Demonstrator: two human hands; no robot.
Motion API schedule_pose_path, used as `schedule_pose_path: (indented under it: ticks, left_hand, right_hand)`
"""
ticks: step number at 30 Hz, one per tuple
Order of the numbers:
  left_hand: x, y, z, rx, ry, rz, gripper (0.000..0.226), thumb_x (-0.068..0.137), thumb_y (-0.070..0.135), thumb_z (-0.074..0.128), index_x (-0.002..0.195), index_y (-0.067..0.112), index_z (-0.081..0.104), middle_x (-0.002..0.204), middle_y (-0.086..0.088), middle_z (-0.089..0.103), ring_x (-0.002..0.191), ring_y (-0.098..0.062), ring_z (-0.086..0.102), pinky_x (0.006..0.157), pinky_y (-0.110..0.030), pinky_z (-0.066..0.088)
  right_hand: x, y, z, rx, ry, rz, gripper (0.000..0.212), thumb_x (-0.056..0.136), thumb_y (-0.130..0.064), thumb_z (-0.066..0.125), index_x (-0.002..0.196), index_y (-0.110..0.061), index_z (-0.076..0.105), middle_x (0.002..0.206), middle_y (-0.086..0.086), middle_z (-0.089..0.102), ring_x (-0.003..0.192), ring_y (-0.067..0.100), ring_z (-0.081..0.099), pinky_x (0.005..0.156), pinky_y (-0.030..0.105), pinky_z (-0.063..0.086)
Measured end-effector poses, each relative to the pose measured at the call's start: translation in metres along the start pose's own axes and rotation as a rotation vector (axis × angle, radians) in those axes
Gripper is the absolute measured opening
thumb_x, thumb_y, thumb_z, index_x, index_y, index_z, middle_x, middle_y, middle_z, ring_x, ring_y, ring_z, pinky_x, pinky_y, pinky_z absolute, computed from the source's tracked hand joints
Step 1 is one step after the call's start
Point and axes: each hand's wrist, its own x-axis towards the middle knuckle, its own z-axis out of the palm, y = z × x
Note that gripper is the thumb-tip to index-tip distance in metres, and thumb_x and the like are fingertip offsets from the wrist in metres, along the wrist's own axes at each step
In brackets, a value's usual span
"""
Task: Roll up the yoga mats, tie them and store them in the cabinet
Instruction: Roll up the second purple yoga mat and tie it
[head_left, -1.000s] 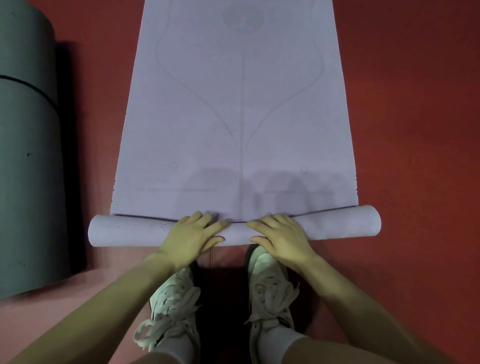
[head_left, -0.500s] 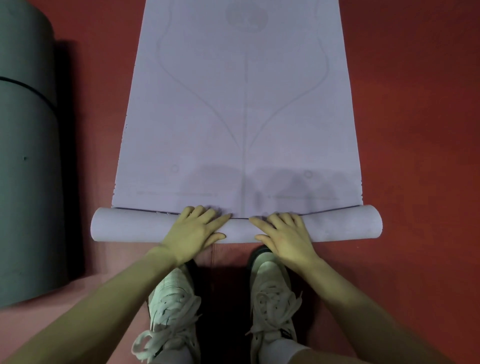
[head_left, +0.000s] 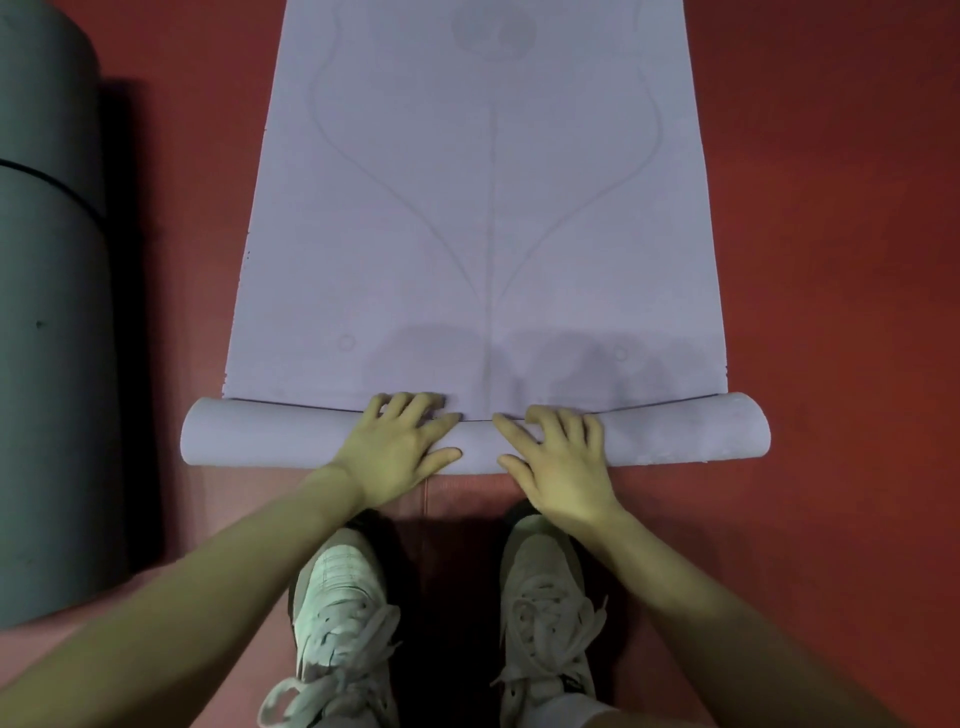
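A lilac yoga mat (head_left: 488, 208) with a faint line pattern lies flat on the red floor, stretching away from me. Its near end is wound into a thin roll (head_left: 260, 439) lying crosswise in front of my feet. My left hand (head_left: 400, 447) rests on top of the roll just left of centre, fingers spread over it and thumb on the near side. My right hand (head_left: 563, 457) presses on the roll just right of centre in the same way. The two hands lie close together, with both roll ends sticking out past them.
A thick grey rolled mat (head_left: 47, 338) lies along the left edge, parallel to the lilac mat. My white laced shoes (head_left: 343, 597) (head_left: 545, 587) stand just behind the roll. Red floor (head_left: 831, 260) stretches to the right.
The roll has moved a little further away from my feet along the mat, and both hands have travelled forward on top of it.
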Motion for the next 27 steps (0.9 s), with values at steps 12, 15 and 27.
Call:
schedule_pose_path:
  ticks: [12, 15, 27]
  left_hand:
    - [-0.001, 0.024, 0.001, 0.014, -0.020, -0.208, 0.055, 0.092, 0.046, 0.035, 0.138, 0.018, 0.047, 0.128, -0.008, 0.059, 0.117, -0.033, 0.052, 0.102, -0.051, 0.027]
    - [0.015, 0.013, -0.003, -0.018, -0.033, -0.211, 0.054, 0.091, 0.046, 0.035, 0.129, 0.016, 0.058, 0.118, -0.005, 0.065, 0.109, -0.030, 0.059, 0.097, -0.047, 0.029]
    - [0.033, 0.009, -0.010, -0.006, 0.056, -0.260, 0.046, 0.094, 0.040, 0.036, 0.125, 0.018, 0.061, 0.118, -0.005, 0.065, 0.109, -0.031, 0.058, 0.098, -0.054, 0.028]
  right_hand:
    - [0.023, 0.002, -0.003, 0.094, -0.044, 0.099, 0.042, 0.091, -0.040, 0.042, 0.120, -0.022, 0.065, 0.110, 0.002, 0.063, 0.100, 0.024, 0.057, 0.091, 0.042, 0.031]
    - [0.017, 0.003, -0.003, 0.090, -0.061, 0.073, 0.046, 0.092, -0.040, 0.042, 0.128, -0.019, 0.060, 0.123, 0.002, 0.061, 0.116, 0.024, 0.052, 0.102, 0.044, 0.028]
    - [0.062, 0.014, 0.000, 0.061, -0.028, 0.135, 0.041, 0.094, -0.038, 0.040, 0.119, -0.018, 0.066, 0.122, 0.006, 0.063, 0.109, 0.026, 0.055, 0.095, 0.043, 0.033]
